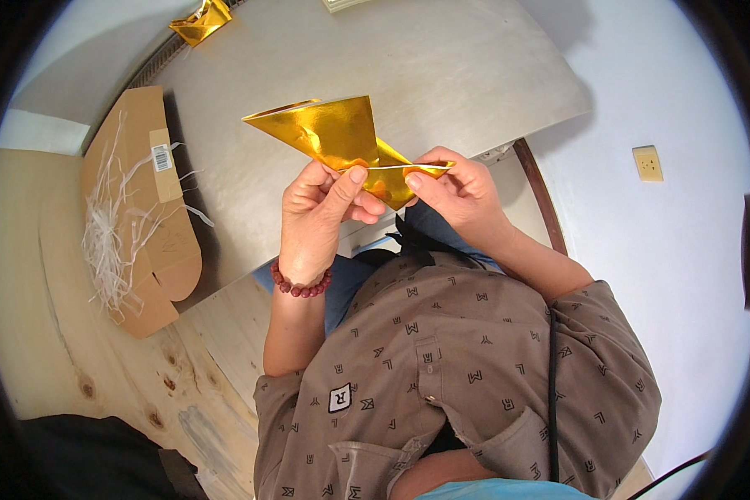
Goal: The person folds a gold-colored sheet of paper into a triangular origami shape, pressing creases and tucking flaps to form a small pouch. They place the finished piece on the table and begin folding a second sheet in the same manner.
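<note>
A sheet of shiny gold foil paper [342, 127], folded into a pointed shape, is held up over the near edge of the table. A broad triangular flap rises to the upper left, and a narrower folded strip runs to the right. My left hand [325, 196] pinches the fold at the middle, thumb on top, with a dark red bead bracelet at the wrist. My right hand [458, 190] pinches the right end of the strip between thumb and fingers. Fingertips behind the paper are partly hidden.
A grey table [442, 67] spreads beneath the hands. At its left stands a cardboard box piece [137, 217] with white plastic strands [108, 250] over it. Another folded gold paper piece [202, 22] lies at the far left edge. A wall outlet [647, 163] is at right.
</note>
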Action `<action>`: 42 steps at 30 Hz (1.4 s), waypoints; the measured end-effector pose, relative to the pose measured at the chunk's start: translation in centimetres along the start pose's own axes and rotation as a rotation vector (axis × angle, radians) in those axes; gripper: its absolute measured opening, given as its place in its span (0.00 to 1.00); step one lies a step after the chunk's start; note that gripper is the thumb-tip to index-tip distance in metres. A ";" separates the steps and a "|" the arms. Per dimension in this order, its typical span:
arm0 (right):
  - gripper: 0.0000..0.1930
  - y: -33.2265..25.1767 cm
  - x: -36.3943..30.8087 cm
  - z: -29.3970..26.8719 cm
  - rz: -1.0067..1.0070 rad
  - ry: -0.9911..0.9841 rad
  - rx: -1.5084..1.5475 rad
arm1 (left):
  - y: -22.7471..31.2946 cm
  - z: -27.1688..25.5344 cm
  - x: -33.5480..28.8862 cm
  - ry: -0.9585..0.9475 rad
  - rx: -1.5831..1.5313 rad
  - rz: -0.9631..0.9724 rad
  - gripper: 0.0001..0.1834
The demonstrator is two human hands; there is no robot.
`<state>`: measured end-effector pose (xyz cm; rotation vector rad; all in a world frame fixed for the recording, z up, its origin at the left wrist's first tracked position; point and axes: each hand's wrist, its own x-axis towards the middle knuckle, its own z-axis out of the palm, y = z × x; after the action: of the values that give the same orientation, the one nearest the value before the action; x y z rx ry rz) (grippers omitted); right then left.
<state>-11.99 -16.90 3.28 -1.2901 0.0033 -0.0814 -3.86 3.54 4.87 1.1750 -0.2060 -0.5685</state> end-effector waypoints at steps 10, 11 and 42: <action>0.07 0.7 0.4 -0.1 0.018 0.047 0.043 | -0.1 -0.2 -0.1 0.021 0.024 -0.009 0.08; 0.07 0.7 0.5 -0.1 0.020 0.056 0.064 | -0.2 -0.2 -0.1 0.017 0.016 0.000 0.08; 0.14 0.3 1.2 -0.9 0.034 0.092 0.093 | -1.2 0.3 0.4 0.095 -0.085 -0.003 0.08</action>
<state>-10.84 -17.79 2.82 -1.1919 0.0992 -0.1109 -4.02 2.73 3.83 1.1173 -0.0976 -0.5179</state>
